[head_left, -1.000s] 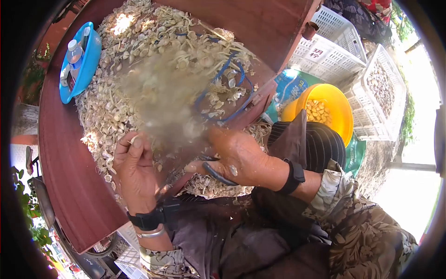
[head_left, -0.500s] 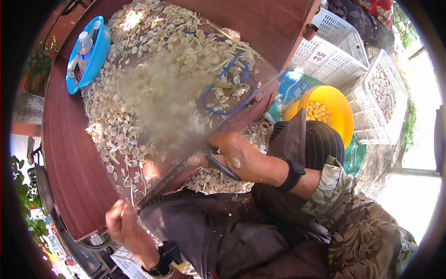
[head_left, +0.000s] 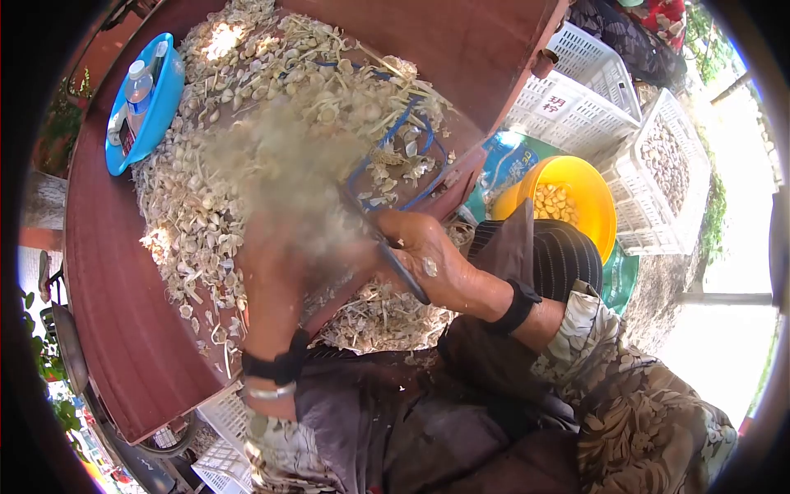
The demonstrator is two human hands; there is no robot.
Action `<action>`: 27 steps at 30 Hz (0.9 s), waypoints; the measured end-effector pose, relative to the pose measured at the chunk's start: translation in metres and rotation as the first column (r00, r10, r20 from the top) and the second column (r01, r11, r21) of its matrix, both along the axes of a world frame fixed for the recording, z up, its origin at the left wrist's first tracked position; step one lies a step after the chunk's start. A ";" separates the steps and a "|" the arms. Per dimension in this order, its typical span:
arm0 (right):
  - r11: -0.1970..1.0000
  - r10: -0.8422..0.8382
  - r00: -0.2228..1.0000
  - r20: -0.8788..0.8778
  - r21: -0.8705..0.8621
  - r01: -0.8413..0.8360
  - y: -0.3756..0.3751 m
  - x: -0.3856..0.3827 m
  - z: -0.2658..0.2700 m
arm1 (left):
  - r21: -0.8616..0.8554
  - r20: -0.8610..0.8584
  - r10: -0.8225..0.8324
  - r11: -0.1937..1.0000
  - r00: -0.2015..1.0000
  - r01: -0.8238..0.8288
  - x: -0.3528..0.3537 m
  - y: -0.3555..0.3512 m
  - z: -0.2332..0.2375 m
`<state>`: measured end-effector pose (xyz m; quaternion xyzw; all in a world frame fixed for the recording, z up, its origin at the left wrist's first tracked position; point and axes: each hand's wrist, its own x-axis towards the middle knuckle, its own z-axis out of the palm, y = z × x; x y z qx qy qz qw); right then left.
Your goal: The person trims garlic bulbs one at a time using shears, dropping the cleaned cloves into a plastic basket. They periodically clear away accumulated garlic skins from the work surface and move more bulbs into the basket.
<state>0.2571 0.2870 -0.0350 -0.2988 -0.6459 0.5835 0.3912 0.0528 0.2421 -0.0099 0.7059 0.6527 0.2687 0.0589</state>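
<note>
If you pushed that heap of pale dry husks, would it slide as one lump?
Probably not: the heap of pale dry husks looks loose, so it would likely scatter. The thin curled pieces seem light and brittle; a breeze might lift them.

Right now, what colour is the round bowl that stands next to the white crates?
The bowl is yellow-orange; the head view shows it best.

Bright outdoor sunlight, dappled over a reddish-brown counter [head_left: 107, 272], white plastic crates [head_left: 576, 115] just beyond its edge, yellow basin [head_left: 606, 210] beside them, dirt ground [head_left: 658, 288] right, leafy plants [head_left: 41, 362] left
</note>
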 end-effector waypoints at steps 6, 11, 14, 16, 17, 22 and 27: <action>0.999 -0.047 0.997 0.063 0.022 0.045 0.009 0.013 0.000 | -0.065 -0.281 0.214 0.968 0.936 -0.241 -0.068 -0.013 -0.026; 0.997 -0.065 0.997 -0.033 -0.034 0.064 0.010 0.006 -0.006 | 0.092 -0.139 0.246 0.968 0.959 -0.235 -0.047 0.001 -0.004; 0.998 -0.064 0.996 -0.055 -0.013 0.063 0.010 0.005 -0.006 | 0.026 -0.190 0.136 0.991 0.972 -0.133 -0.018 0.054 -0.011; 0.995 -0.086 0.994 -0.061 0.048 0.089 0.010 0.006 -0.008 | -0.067 -0.386 0.015 0.997 0.922 -0.044 -0.014 0.084 -0.027; 0.991 -0.101 0.993 -0.061 0.086 0.106 0.010 0.008 -0.010 | -0.036 -0.362 0.021 0.999 0.932 -0.036 -0.018 0.088 -0.034; 0.982 -0.127 0.991 0.046 0.147 0.119 0.012 0.013 -0.009 | -0.312 0.528 0.313 0.936 0.790 -0.163 -0.030 0.072 -0.028; 0.988 -0.080 0.988 0.130 0.144 0.061 0.009 0.005 -0.015 | -0.278 0.850 0.321 0.947 0.417 -0.163 -0.005 0.022 -0.001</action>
